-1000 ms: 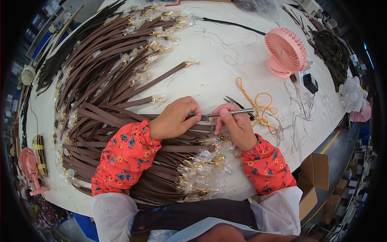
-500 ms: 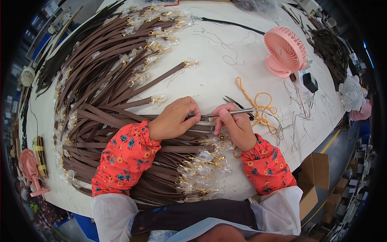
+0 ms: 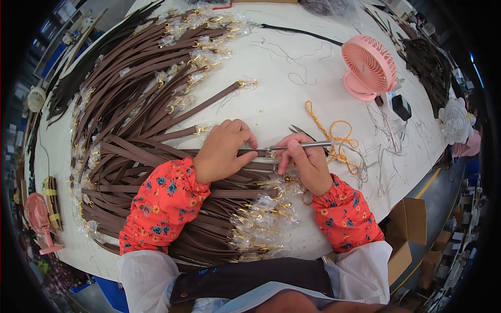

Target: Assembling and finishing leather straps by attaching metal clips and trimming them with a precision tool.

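My left hand (image 3: 222, 151) is curled at the middle of the table, with thumb and forefinger about a brown strap (image 3: 261, 153). A small clear-wrapped metal fitting shows at the strap's end, between my two hands. My right hand (image 3: 305, 160) is closed on a slim silver rod-shaped tool (image 3: 313, 144), whose tip points left at that fitting. Whether my right fingers also touch the strap is hard to see. Scissors (image 3: 298, 130) lie just behind my right hand, partly hidden by it. An orange cord (image 3: 334, 136) lies looped beside them.
Brown straps (image 3: 141, 68) with gold hooks in clear wrap cover the left side, and a nearer bundle (image 3: 255, 224) lies under my forearms. A pink fan (image 3: 368, 68) stands at the far right. Loose threads (image 3: 386, 141) lie right. A cardboard box (image 3: 404, 229) sits beyond the right edge.
My left hand has shifted slightly and its fingers have lifted a little from the strap. The silver tool has moved slightly right, and the wrapped fitting shows more plainly.
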